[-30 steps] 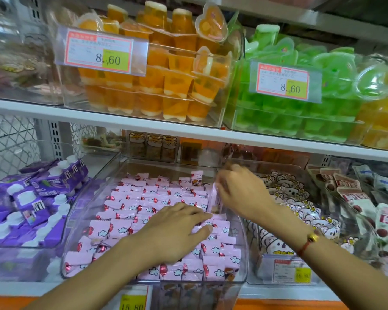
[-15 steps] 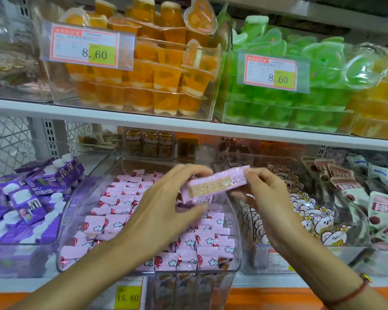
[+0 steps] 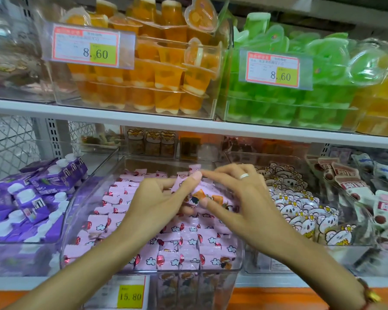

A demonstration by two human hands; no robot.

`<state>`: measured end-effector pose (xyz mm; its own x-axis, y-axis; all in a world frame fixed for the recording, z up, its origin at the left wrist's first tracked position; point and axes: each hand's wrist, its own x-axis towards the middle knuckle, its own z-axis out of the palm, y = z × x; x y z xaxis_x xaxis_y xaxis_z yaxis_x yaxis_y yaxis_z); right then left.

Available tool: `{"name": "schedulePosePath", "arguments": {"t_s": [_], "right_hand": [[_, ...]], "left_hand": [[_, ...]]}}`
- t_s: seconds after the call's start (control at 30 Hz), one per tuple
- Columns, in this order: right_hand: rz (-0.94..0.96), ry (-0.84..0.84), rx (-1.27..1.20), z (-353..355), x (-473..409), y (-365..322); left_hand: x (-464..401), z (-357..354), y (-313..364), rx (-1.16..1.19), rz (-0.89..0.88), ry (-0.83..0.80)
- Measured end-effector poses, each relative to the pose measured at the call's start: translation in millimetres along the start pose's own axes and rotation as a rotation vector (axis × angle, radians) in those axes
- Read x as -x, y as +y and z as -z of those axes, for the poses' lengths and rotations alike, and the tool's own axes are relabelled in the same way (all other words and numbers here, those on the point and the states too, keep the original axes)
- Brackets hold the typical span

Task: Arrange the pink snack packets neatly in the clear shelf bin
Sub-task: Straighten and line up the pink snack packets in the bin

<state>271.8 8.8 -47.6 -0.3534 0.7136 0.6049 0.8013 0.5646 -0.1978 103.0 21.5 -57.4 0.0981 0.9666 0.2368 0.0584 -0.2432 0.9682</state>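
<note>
A clear shelf bin (image 3: 239,260) on the lower shelf holds several pink snack packets (image 3: 184,249) with cloud and cherry prints, lying in rows. Over the middle of the bin I hold one pink packet (image 3: 207,194), printed side up and tilted. My left hand (image 3: 159,204) pinches its left end between thumb and fingers. My right hand (image 3: 242,198), with a ring on one finger, grips its right part with the thumb under it and the fingers spread over it. Much of the packet is hidden by my fingers.
A bin of purple pouches (image 3: 31,198) stands to the left, a bin of bear-print packets (image 3: 300,209) to the right. The shelf above carries orange jelly cups (image 3: 157,72) and green jelly cups (image 3: 289,101). A 15.80 price tag (image 3: 130,295) hangs below.
Both hands lifted one pink packet out of the bin, held it flat with its back label showing, then turned it over and lowered it towards the rows.
</note>
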Motion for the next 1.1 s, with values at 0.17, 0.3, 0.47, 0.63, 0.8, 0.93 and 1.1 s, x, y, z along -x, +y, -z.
{"name": "schedulePosePath", "arguments": {"t_s": [0.17, 0.3, 0.47, 0.63, 0.8, 0.93, 1.1], "right_hand": [[-0.176, 0.201, -0.436, 8, -8, 17], [-0.416, 0.25, -0.836, 9, -17, 34], [-0.364, 0.149, -0.674, -6, -22, 35], [-0.187, -0.043, -0.271, -15, -23, 39], [-0.147, -0.21, 0.095, -10, -45, 41], [-0.121, -0.274, 0.256, -11, -60, 34], [-0.161, -0.444, 0.354, -15, -60, 36]], "left_hand": [[-4, 10, -13, -0.317, -0.128, -0.015], [-1, 17, -32, -1.052, -0.267, -0.252], [-3, 18, -38, -1.106, -0.27, -0.326], [-3, 18, -41, -1.085, -0.259, -0.324], [-3, 19, -43, -1.073, -0.27, -0.319], [-4, 19, -44, -1.068, -0.279, -0.317], [-5, 19, -45, -1.057, -0.281, -0.323]]}}
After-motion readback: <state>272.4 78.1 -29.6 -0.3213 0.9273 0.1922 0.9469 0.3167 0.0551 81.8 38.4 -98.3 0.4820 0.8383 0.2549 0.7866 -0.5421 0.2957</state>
